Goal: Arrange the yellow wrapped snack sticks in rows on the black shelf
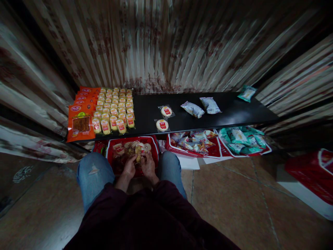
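Observation:
Between my knees stands a red basket [110,161] with several wrapped round cakes in it. Over it, my left hand [130,167] and my right hand [148,167] are close together. The fingers of both are closed on a clear-wrapped cake [138,151], yellowish in the dim light. Its lower part is hidden by the fingers. On the black shelf [145,104] just above lie two flat wrapped round cakes [162,125], apart from each other.
At the shelf's left are orange snack bags [80,121] and rows of small yellow packaged cakes [113,109]. White packets [210,105] and a green packet [247,93] lie to the right. Below are baskets of striped packets [199,140] and green packets [240,137]. Pleated curtains [156,45] hang behind.

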Demonstrator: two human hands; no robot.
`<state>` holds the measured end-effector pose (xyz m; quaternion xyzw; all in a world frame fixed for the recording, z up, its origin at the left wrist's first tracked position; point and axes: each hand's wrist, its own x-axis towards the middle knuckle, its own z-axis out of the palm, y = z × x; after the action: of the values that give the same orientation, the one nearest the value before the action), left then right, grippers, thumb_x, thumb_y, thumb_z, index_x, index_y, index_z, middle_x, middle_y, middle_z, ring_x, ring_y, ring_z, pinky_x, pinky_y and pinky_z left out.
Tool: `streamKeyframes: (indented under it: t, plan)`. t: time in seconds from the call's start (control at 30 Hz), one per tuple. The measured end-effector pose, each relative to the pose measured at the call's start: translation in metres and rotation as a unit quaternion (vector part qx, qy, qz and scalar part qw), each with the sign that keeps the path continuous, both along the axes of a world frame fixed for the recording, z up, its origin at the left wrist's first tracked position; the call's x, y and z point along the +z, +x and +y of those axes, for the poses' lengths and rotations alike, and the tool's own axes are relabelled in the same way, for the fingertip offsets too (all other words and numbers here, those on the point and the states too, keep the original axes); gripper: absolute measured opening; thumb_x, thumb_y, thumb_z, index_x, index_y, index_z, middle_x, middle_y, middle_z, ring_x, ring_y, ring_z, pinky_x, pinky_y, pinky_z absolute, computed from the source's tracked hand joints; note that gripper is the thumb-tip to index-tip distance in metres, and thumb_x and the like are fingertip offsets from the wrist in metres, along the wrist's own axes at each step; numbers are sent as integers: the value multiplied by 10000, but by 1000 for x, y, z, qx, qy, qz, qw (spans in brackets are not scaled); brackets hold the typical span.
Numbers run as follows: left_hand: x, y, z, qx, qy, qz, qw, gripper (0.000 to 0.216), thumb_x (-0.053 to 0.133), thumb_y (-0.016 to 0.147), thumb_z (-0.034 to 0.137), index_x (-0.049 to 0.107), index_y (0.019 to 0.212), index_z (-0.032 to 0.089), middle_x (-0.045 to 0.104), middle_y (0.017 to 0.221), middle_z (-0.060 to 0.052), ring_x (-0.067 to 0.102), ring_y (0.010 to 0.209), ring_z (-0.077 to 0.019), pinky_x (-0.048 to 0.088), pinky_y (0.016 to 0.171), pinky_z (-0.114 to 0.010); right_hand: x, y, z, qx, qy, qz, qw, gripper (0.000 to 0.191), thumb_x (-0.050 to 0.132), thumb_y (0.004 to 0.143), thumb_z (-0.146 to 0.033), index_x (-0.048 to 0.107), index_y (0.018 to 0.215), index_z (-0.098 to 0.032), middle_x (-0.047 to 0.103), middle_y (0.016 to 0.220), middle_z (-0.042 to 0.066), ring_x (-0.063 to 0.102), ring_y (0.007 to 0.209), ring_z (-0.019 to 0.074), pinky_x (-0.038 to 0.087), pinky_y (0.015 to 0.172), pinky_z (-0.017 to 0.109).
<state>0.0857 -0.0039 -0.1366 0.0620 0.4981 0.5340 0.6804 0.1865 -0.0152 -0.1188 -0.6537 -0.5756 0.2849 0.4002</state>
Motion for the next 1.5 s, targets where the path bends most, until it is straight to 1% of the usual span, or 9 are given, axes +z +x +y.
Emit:
streamKeyframes:
  t: [0.1, 0.23, 0.37, 0.6, 0.77, 0.93, 1.13, 1.33, 1.5]
  plan:
    - [-3, 0, 0, -6, 20, 35, 999, 327, 796, 491, 298, 622, 733, 163, 651, 733, 16, 617, 794, -150, 432, 784, -277, -1, 1, -1, 10, -18, 31, 999, 282, 410, 874, -285, 634, 997, -168, 665, 1011, 98, 620, 940, 197, 470, 882, 341]
    - [-3, 2, -1, 5, 29, 70, 997, 397, 817, 452, 351, 610, 737, 169, 631, 723, 25, 592, 740, -134, 425, 742, -270, 0, 1, -2, 32, -50, 91, 994, 313, 470, 859, -382, 606, 1073, -199, 680, 1013, 69, 656, 840, 176, 522, 760, 293]
    - [1, 2, -1, -4, 29, 61, 998, 418, 824, 442, 354, 619, 752, 163, 636, 741, 14, 579, 733, -127, 416, 730, -262, -3, 1, -2, 19, -79, 115, 990, 332, 502, 829, -380, 585, 1096, -202, 696, 941, 51, 657, 705, 163, 535, 681, 286]
    - [1, 1, -2, -18, 51, 88, 995, 398, 799, 455, 317, 630, 780, 160, 633, 770, 0, 569, 741, -138, 409, 722, -272, -15, 4, -1, -1, -77, 124, 989, 339, 488, 825, -329, 571, 1132, -213, 696, 943, 40, 663, 817, 176, 530, 751, 291]
    - [6, 3, 0, 3, 72, 103, 992, 381, 770, 468, 272, 636, 811, 171, 624, 835, -9, 566, 777, -136, 415, 757, -281, -13, 4, 0, 7, -49, 144, 988, 354, 455, 849, -309, 557, 1175, -214, 678, 1059, 50, 652, 904, 185, 517, 835, 325]
    - [13, 4, 0, -2, 88, 108, 990, 358, 744, 508, 261, 637, 838, 176, 623, 851, -12, 571, 784, -132, 423, 767, -278, -11, 5, 2, -5, -20, 98, 995, 370, 433, 853, -320, 595, 1151, -173, 644, 1156, 101, 602, 1066, 216, 450, 970, 376]
    - [35, 3, 0, -20, 135, 178, 975, 296, 719, 584, 236, 630, 862, 183, 645, 892, -23, 584, 856, -149, 430, 831, -290, 0, 7, 4, -11, 27, 38, 999, 379, 403, 873, -313, 616, 1141, -150, 645, 1149, 137, 579, 1103, 232, 428, 995, 406]
    - [66, 0, 5, -23, 189, 254, 948, 216, 668, 656, 217, 627, 865, 180, 653, 887, -38, 594, 859, -163, 437, 857, -309, 22, 1, 10, -8, 52, 46, 998, 380, 398, 886, -318, 572, 1181, -153, 627, 1184, 129, 572, 1109, 229, 421, 1001, 417]
    - [74, -8, 15, -15, 226, 290, 930, 201, 632, 686, 209, 625, 885, 179, 651, 924, -56, 594, 890, -174, 435, 873, -321, 37, -5, 21, 14, 65, 61, 996, 370, 430, 881, -325, 564, 1183, -157, 627, 1181, 123, 572, 1097, 221, 431, 984, 391]
